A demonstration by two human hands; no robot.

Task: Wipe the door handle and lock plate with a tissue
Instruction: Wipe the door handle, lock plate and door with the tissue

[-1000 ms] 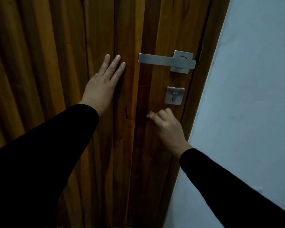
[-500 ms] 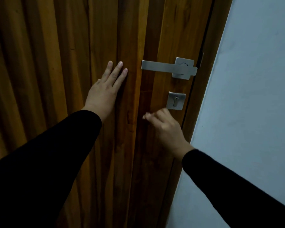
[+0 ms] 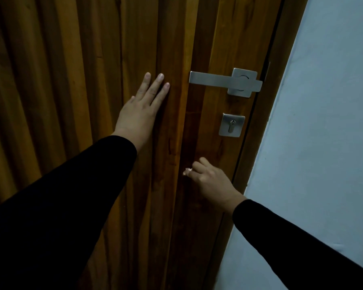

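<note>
A brushed-metal door handle (image 3: 216, 80) with a square rose sits on the wooden door (image 3: 71, 80), its lever pointing left. Below it is the square lock plate (image 3: 231, 124) with a keyhole. My left hand (image 3: 140, 109) lies flat on the door, left of the lever, fingers straight and holding nothing. My right hand (image 3: 210, 181) hovers below the lock plate with its fingers curled in. A small pale spot shows at its fingertips; I cannot tell whether it is tissue or a nail. No other tissue is in sight.
The door has vertical ribbed boards. Its dark frame (image 3: 258, 143) runs down the right of the lock, and a pale wall (image 3: 323, 143) fills the right side. Black sleeves cover both arms.
My right hand has dropped lower and away from the lock plate. My left hand stays flat on the door. The view has shifted, so the handle sits lower in the picture.
</note>
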